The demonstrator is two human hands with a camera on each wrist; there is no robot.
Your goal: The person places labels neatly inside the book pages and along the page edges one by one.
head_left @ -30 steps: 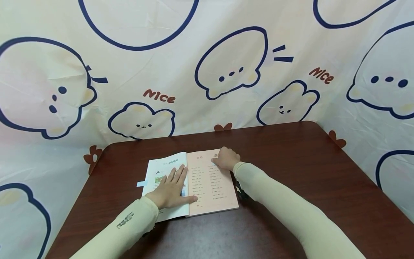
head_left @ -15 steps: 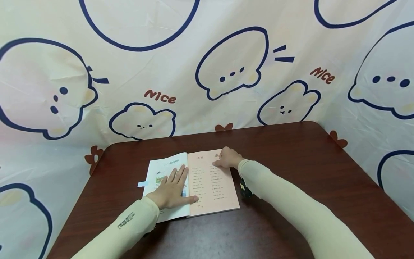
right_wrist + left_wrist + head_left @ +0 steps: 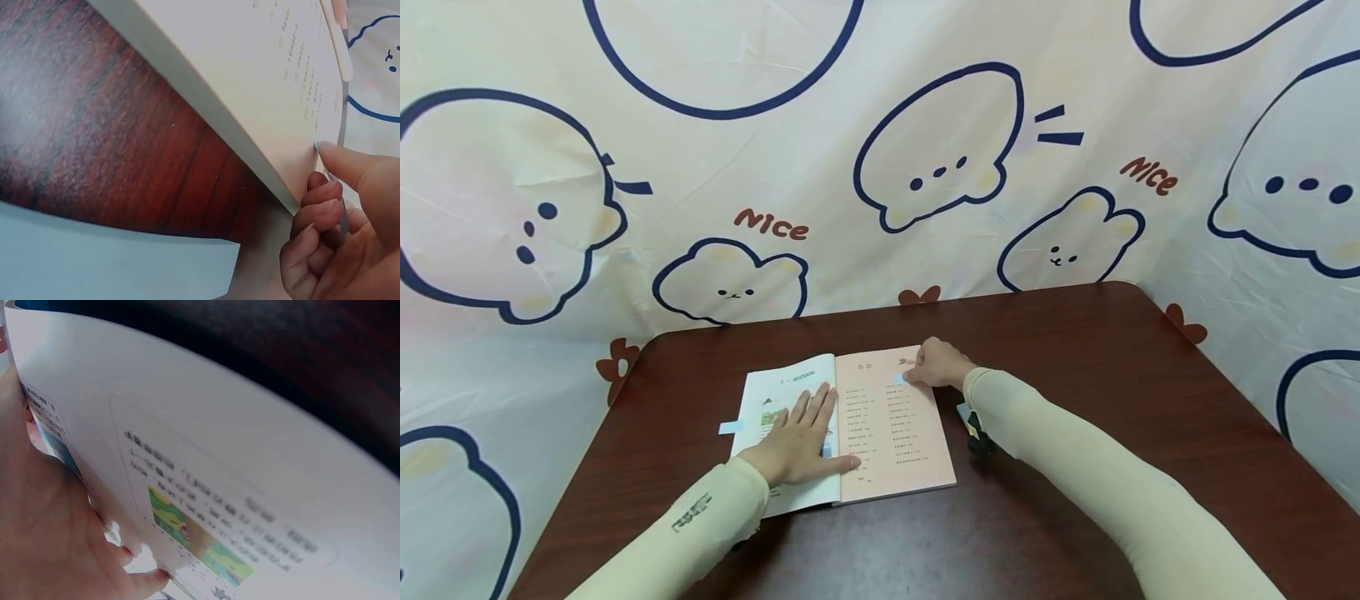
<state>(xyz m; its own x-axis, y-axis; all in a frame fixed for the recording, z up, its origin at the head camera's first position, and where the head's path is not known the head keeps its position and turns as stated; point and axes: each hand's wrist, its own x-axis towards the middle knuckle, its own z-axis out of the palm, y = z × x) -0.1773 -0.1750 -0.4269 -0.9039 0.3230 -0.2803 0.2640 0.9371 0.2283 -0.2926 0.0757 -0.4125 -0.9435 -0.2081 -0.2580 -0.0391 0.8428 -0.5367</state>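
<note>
a cream left sleeve [image 3: 685,504] enters at the lower left of the frame, as i follow the work from my remote station. next comes a pale blue sticky tab [image 3: 731,427], jutting past the outer edge of the left page [image 3: 781,393] of an open paperback book [image 3: 880,429], which lies left of centre on the dark wood-grain table [image 3: 1045,333]. the left hand [image 3: 799,437] is spread flat across that page, released and gripping nothing, its thumb reaching over the gutter onto the pink contents page [image 3: 880,367]. toward that page's upper right, a second blue tab [image 3: 899,378] shows at the thumb tip of the right hand [image 3: 942,363]. that hand, thumb extended and other fingers curled in my right wrist view, appears to pinch the book's upper right corner; whether it also grasps the tab, i cannot tell. near the right wrist, a pale blue slip [image 3: 964,411] shows beside a black wrist unit [image 3: 981,440]; what supports the slip is unclear. the cream right sleeve [image 3: 1067,454] runs out at the lower right.

i judge the step in hand to be placing or adjusting the second tab while the left palm steadies the book. the next move, in my view, calls for light thumb pressure along the tab, with the corner kept uncreased.
</note>
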